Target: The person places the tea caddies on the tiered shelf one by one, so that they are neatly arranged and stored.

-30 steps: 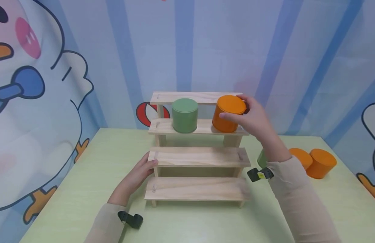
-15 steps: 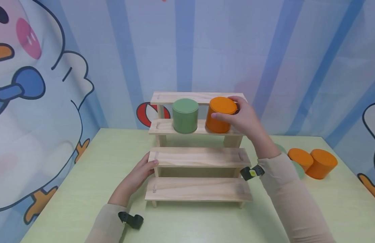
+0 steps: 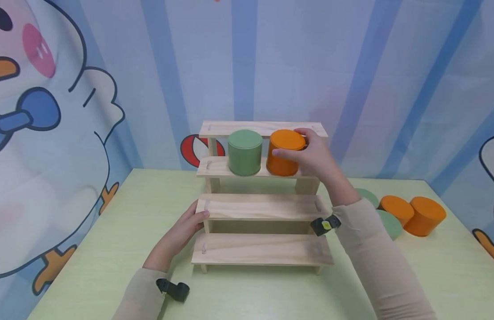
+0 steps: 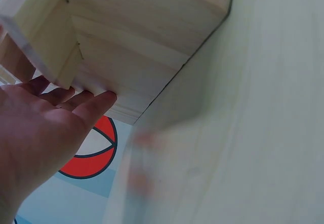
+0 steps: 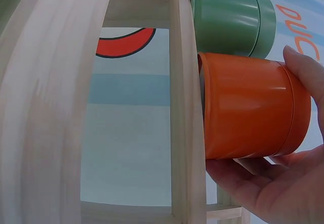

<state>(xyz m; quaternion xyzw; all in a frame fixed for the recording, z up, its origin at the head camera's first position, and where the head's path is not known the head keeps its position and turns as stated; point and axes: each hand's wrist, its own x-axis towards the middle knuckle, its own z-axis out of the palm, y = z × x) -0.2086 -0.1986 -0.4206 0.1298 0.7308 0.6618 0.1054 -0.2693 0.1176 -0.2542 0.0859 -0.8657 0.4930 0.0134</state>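
Observation:
A stepped wooden rack (image 3: pixel 263 206) stands on the table. Thumb on top, my left hand (image 3: pixel 182 231) holds the left end of its second step from the bottom; in the left wrist view, the left hand's fingers (image 4: pixel 96 107) rest against the wood from below. My right hand (image 3: pixel 316 155) grips an orange canister (image 3: pixel 284 155) from its right side, thumb in front and fingers behind. That canister is upright on the third step, just right of a green canister (image 3: pixel 244 153). In the right wrist view, the orange canister (image 5: pixel 248 107) and the green canister (image 5: pixel 228 19) sit close together.
Right of the rack, two orange canisters (image 3: pixel 424 216) and two green canisters (image 3: pixel 388 224) cluster on the table (image 3: pixel 451 275), partly hidden by the right forearm. A cartoon-printed curtain (image 3: pixel 311 58) hangs behind.
My right hand has slid the orange canister left along the third step, closer to the green one. The left hand has stayed in place on the rack.

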